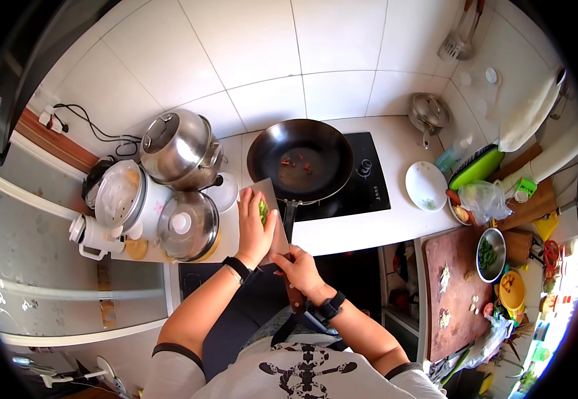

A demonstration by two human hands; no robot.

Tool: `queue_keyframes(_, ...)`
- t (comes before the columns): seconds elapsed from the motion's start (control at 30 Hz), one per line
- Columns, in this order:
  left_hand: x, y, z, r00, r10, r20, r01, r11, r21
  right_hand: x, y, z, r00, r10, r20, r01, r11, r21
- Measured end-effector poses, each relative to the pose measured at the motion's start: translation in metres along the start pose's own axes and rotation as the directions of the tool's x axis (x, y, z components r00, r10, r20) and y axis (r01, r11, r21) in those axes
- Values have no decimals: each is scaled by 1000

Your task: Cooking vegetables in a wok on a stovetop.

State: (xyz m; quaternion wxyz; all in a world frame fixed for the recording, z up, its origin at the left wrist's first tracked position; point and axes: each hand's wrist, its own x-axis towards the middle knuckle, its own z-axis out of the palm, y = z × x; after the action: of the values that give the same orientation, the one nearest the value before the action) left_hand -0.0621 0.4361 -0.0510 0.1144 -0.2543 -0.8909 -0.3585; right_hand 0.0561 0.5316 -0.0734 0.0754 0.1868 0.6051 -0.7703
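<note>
My right hand (301, 272) grips the wooden handle of a kitchen cleaver (281, 237), its blade pointing away from me. Against that blade, my left hand (255, 227) lies with fingers extended, cupping chopped green vegetable (263, 211) partly hidden under the fingers. Just beyond the blade tip stands a dark wok (294, 137) on the black cooktop (369, 194). Several small red pieces (307, 167) lie in its bottom, apparently chopped chilli. The wok handle (289, 222) points towards me and passes close to the right side of the blade.
On the left crowd a steel pot (181, 154), a glass-lidded pan (189, 232) and a white jug (97, 237). A white plate (425, 185) and a small lidded saucepan (427, 114) stand right. A cutting board (456, 299) bears chopped pieces beside a bowl of greens (491, 254).
</note>
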Motion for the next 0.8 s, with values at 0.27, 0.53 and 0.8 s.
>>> queue_keyframes(0.27, -5, -2, 4, 1000, -14, 26, 13, 1000, 22, -6, -6, -3, 997, 77, 11, -77, 997, 11)
queue_keyframes(0.53, -34, -19, 22, 998, -58, 39, 57, 998, 26, -3, 35, -6, 997, 71, 23, -69, 995, -77)
queue_keyframes(0.8, -41, -18, 27, 996, -77, 55, 74, 996, 51, 0, 65, -8, 998, -46, -46, 41, 994, -105)
